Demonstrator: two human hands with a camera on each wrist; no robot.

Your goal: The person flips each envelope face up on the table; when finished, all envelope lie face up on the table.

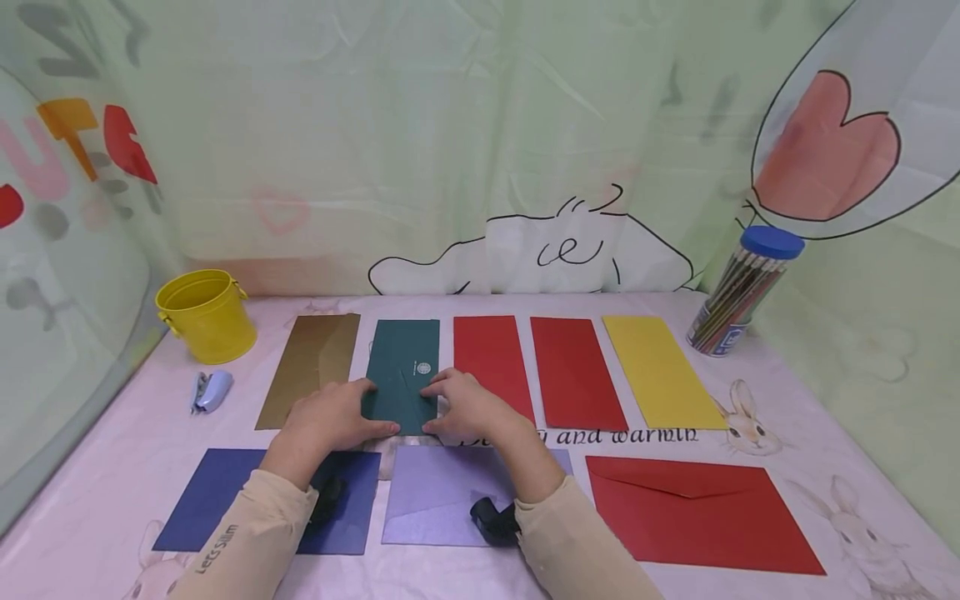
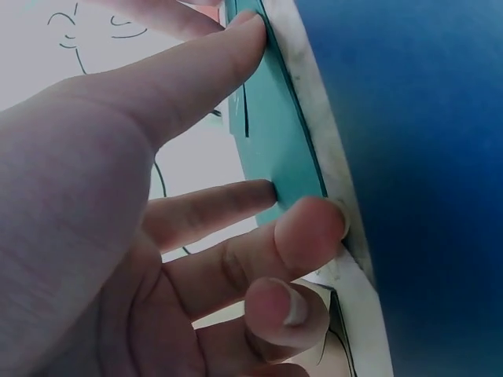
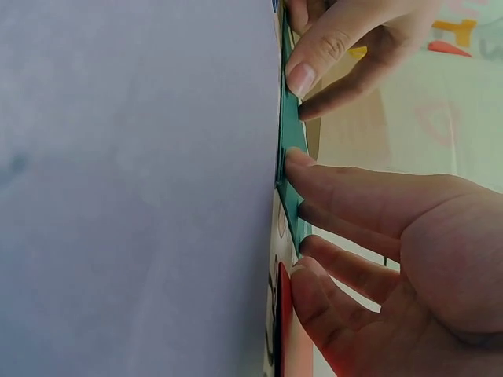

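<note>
The green envelope (image 1: 401, 354) lies flat on the desk (image 1: 420, 575), second from the left in the far row, its short sides facing near and far and a small white emblem on its right half. The left hand (image 1: 330, 417) is at its near left part, thumb and fingers apart, the thumb on the envelope by the near edge and a fingertip touching it farther off; the left wrist view shows the other fingers loosely bent. The right hand (image 1: 468, 407) is at the near right part, thumb and fingers likewise apart, the thumb by the near right corner and a fingertip on the envelope farther off. Just left of the green envelope is the gold envelope (image 1: 315, 358), its near part close to the left hand. To the right stand, in order, a red envelope (image 1: 487, 346) partly covered by the right hand, a second red envelope (image 1: 573, 367) and a yellow envelope (image 1: 660, 367). The near row has a blue envelope (image 1: 202, 492) on the left under the left forearm, a lilac envelope (image 1: 427, 492) in the middle under the right one, and a wide red envelope (image 1: 705, 517) with its flap line showing on the right. At the far left are a yellow bucket (image 1: 217, 325) and, nearer, a pale blue stapler (image 1: 212, 390); at the far right a blue-lidded tube (image 1: 738, 292) of pencils stands upright.
</note>
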